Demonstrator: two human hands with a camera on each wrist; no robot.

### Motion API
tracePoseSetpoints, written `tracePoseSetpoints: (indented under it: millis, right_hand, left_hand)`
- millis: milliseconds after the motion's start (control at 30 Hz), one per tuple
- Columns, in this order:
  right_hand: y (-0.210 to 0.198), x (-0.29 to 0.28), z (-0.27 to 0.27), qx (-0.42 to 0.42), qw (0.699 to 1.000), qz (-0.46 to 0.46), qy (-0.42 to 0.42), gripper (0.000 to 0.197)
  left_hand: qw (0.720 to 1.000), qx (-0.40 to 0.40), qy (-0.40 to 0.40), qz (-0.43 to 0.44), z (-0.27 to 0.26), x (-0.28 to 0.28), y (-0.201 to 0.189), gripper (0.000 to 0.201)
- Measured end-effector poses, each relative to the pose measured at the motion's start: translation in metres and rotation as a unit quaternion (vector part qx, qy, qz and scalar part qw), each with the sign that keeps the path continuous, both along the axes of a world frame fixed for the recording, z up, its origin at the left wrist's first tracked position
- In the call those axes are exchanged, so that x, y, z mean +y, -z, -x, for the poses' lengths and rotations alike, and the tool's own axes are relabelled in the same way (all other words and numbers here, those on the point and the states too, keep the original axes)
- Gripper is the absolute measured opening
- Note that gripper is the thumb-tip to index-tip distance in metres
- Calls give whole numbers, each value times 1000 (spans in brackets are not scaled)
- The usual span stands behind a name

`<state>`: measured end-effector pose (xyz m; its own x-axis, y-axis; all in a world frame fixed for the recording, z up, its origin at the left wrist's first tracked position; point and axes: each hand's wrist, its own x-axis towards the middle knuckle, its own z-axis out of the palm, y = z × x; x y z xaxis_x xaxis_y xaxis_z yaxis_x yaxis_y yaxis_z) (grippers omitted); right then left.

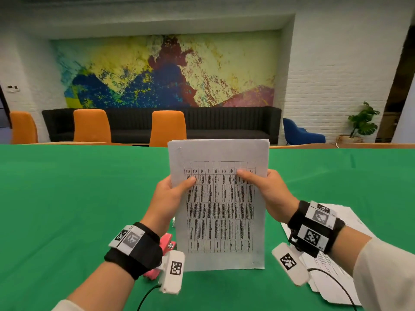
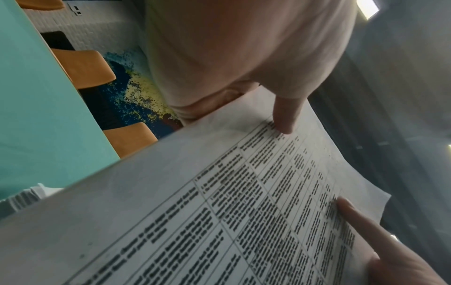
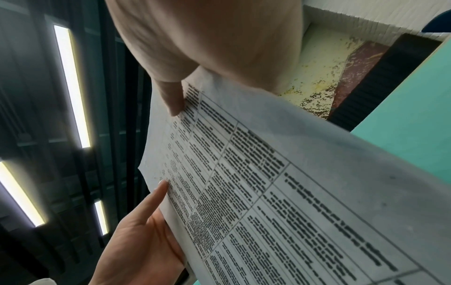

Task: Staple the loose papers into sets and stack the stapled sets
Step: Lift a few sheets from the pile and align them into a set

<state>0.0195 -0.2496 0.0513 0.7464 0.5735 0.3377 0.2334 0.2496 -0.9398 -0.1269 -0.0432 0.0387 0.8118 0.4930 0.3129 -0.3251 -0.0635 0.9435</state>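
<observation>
Paper set (image 1: pixel 219 205) held upright, bottom edge on green table (image 1: pixel 67 198). Left hand (image 1: pixel 170 194) and right hand (image 1: pixel 267 189) each pinch one side edge, thumbs on front. Advice: tap edges flush before stapling. Stapler (image 1: pixel 165 243) near left wrist; loose papers (image 1: pixel 332 268) at right.

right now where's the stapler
In the head view the pink stapler lies on the green table, low left of centre, partly hidden behind the left wrist.
</observation>
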Motion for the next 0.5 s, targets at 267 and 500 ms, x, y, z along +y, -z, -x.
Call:
tracePoseSetpoints:
  millis: [267,500]
  right_hand:
    - [-13,0,2,23,998,-47,27,35]
    - [-20,-2,4,46,995,-72,52,50]
  left_hand:
    - [1000,-19,5,6,-4,-5,-18,23]
    - [999,-47,16,-5,-5,-11,-24,27]
